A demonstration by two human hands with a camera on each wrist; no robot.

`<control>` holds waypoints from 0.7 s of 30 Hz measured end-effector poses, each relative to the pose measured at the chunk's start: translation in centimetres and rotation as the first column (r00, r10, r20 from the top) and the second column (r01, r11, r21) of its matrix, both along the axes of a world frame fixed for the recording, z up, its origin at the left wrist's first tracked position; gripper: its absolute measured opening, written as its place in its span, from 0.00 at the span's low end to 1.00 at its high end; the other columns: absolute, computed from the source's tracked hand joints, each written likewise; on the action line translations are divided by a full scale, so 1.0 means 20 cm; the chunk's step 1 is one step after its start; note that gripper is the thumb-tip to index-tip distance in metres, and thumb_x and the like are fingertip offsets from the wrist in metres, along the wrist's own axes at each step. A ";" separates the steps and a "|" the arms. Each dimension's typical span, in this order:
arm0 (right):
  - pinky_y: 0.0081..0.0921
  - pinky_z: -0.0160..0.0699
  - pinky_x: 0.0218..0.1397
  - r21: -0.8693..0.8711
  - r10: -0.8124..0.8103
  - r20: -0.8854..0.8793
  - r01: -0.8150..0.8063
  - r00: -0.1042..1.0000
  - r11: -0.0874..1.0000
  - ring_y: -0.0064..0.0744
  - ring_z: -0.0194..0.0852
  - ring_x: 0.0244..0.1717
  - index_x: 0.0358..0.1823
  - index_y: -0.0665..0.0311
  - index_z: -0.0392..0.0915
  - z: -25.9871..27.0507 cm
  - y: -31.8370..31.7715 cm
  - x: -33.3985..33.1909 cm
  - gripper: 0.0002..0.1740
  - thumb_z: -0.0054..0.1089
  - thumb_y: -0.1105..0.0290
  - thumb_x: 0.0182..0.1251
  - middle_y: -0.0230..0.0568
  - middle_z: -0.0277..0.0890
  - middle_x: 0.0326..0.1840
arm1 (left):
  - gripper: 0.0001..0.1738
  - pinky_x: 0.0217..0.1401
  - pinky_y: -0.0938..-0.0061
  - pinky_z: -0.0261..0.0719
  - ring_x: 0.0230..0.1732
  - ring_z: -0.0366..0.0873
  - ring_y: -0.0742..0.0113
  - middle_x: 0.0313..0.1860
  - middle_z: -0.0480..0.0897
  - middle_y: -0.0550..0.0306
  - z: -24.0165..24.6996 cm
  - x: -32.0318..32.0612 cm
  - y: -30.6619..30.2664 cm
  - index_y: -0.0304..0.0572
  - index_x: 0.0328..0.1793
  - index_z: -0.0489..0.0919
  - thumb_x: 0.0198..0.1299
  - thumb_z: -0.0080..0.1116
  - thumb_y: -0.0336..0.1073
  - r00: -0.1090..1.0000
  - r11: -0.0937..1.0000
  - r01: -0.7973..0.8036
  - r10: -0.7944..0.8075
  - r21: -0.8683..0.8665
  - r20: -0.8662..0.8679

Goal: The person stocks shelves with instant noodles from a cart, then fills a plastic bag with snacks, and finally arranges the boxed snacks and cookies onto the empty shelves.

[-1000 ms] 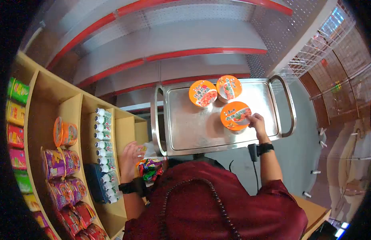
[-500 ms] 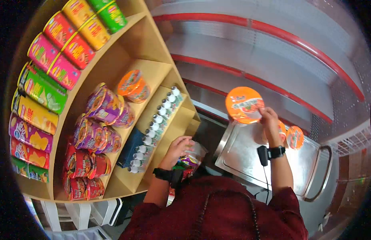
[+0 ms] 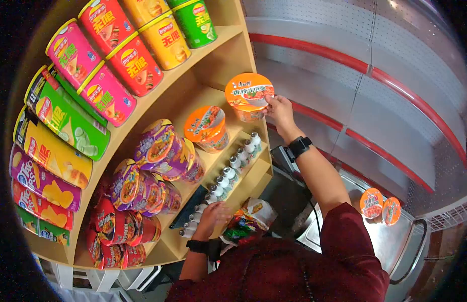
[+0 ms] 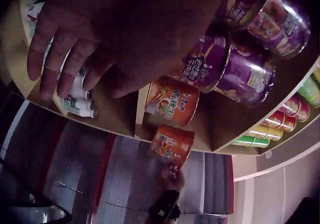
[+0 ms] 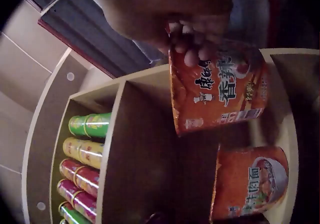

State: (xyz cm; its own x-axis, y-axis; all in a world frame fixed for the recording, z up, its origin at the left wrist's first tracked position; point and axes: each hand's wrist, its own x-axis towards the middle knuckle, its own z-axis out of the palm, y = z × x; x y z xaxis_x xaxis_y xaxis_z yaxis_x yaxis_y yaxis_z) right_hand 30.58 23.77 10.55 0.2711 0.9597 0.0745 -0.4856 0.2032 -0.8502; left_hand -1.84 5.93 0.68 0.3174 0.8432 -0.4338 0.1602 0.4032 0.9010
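Head view: a person's right hand (image 3: pixel 282 113) pinches the held orange cup (image 3: pixel 249 93) at one side of its rim, clear of the tray.
Held cup's place: by the front opening of the wooden shelf (image 3: pixel 228 34), just beside the standing orange cup (image 3: pixel 207 126).
Left hand (image 3: pixel 213 219): fingers extended and slightly spread, with nothing seen in them, near the white-capped bottles (image 3: pixel 224 182); whether it touches them, I cannot tell.
Purple cups (image 3: pixel 163 151): beyond the standing orange cup, in the same compartment.
Metal tray (image 3: pixel 389 241): bears two more orange cups (image 3: pixel 371 203), side by side.
Grip: one-sided, so the far side could dip; keeping the base level and the pinch firm, without denting the lid, should suit it.
Clearance: narrow; a slow approach, with base above the board and wall clear of its neighbour, seems safest.
Support: the left palm could steady the cup from below.
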 end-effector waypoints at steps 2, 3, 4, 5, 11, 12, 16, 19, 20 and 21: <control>0.18 0.70 0.24 -0.031 -0.017 0.014 0.018 1.000 0.999 0.22 0.69 0.20 0.27 0.63 0.67 0.00 0.07 -0.05 0.10 0.54 0.65 0.61 0.32 0.69 0.22 | 0.18 0.35 0.76 0.76 0.35 0.79 0.65 0.42 0.79 0.53 0.02 -0.01 0.02 0.41 0.53 0.69 0.62 0.46 0.43 0.999 0.999 -0.051 0.051 -0.019 0.000; 0.18 0.70 0.24 -0.065 -0.033 0.026 0.034 0.999 0.997 0.22 0.69 0.20 0.26 0.62 0.67 0.00 0.10 -0.07 0.11 0.54 0.65 0.61 0.32 0.68 0.21 | 0.18 0.36 0.76 0.76 0.35 0.79 0.66 0.42 0.79 0.54 0.03 -0.01 0.03 0.41 0.53 0.69 0.61 0.46 0.43 0.995 0.994 -0.103 0.103 -0.042 -0.004; 0.18 0.70 0.24 -0.079 -0.030 0.031 0.032 0.999 0.996 0.22 0.69 0.20 0.24 0.62 0.67 -0.02 0.14 -0.09 0.11 0.55 0.66 0.61 0.32 0.68 0.20 | 0.19 0.37 0.76 0.75 0.36 0.79 0.66 0.42 0.79 0.55 0.01 -0.03 0.04 0.42 0.53 0.69 0.61 0.46 0.45 0.995 0.994 -0.098 0.099 -0.045 0.027; 0.18 0.70 0.24 -0.074 -0.029 0.033 0.032 0.999 0.997 0.22 0.69 0.20 0.24 0.62 0.67 -0.03 0.16 -0.11 0.11 0.55 0.66 0.61 0.32 0.68 0.20 | 0.19 0.37 0.76 0.75 0.36 0.79 0.66 0.42 0.79 0.55 0.00 -0.05 0.06 0.42 0.53 0.69 0.61 0.46 0.45 0.995 0.994 -0.098 0.100 -0.040 0.029; 0.17 0.70 0.21 -0.106 -0.018 0.053 0.024 0.998 0.994 0.22 0.68 0.18 0.26 0.63 0.68 -0.15 0.29 -0.15 0.11 0.56 0.66 0.60 0.31 0.67 0.19 | 0.20 0.37 0.77 0.74 0.36 0.79 0.67 0.43 0.79 0.55 0.00 -0.09 0.14 0.42 0.54 0.68 0.61 0.47 0.46 0.996 0.991 -0.079 0.083 -0.111 0.033; 0.17 0.70 0.21 -0.107 -0.021 0.053 0.026 0.998 0.994 0.22 0.68 0.18 0.26 0.63 0.68 -0.14 0.30 -0.15 0.11 0.56 0.66 0.60 0.31 0.67 0.19 | 0.20 0.37 0.77 0.73 0.36 0.79 0.67 0.43 0.79 0.55 -0.01 -0.09 0.15 0.42 0.54 0.68 0.61 0.47 0.46 0.996 0.990 -0.069 0.076 -0.123 0.054; 0.17 0.69 0.20 -0.158 -0.051 0.201 0.083 0.978 0.984 0.21 0.68 0.17 0.25 0.63 0.68 -0.11 0.33 -0.15 0.11 0.58 0.65 0.58 0.30 0.66 0.18 | 0.19 0.36 0.77 0.74 0.36 0.79 0.67 0.43 0.79 0.54 -0.02 -0.08 0.16 0.42 0.54 0.69 0.61 0.47 0.45 0.997 0.987 -0.078 0.081 -0.140 0.019; 0.17 0.69 0.19 -0.143 -0.090 0.292 0.136 0.952 0.980 0.20 0.66 0.17 0.24 0.63 0.67 -0.10 0.32 -0.16 0.13 0.59 0.64 0.58 0.29 0.65 0.17 | 0.19 0.35 0.77 0.75 0.35 0.79 0.67 0.42 0.78 0.55 -0.09 -0.08 0.19 0.41 0.54 0.69 0.61 0.47 0.43 0.962 0.960 -0.081 0.146 -0.269 0.232; 0.17 0.70 0.19 -0.118 -0.120 0.319 0.165 0.940 0.979 0.19 0.66 0.17 0.23 0.62 0.67 -0.09 0.32 -0.16 0.14 0.60 0.64 0.58 0.29 0.65 0.17 | 0.19 0.35 0.77 0.75 0.35 0.79 0.67 0.42 0.78 0.55 -0.11 -0.07 0.18 0.41 0.54 0.69 0.61 0.47 0.43 0.963 0.959 -0.073 0.140 -0.275 0.232; 0.17 0.70 0.19 -0.124 -0.127 0.320 0.174 0.939 0.977 0.19 0.66 0.17 0.23 0.62 0.67 -0.09 0.33 -0.17 0.14 0.60 0.64 0.58 0.29 0.65 0.17 | 0.19 0.34 0.77 0.75 0.35 0.79 0.67 0.43 0.78 0.54 -0.05 -0.03 0.16 0.41 0.54 0.69 0.61 0.47 0.43 0.986 0.976 -0.086 0.112 -0.198 0.124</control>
State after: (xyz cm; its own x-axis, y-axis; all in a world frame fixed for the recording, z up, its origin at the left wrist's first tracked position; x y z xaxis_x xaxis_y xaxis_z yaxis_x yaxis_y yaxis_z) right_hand 27.21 30.28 8.67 0.3994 0.9160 0.0381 -0.1681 0.1141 -0.9791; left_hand -2.40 9.20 -0.27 0.3024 0.7787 -0.5497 -0.0058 0.5782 0.8159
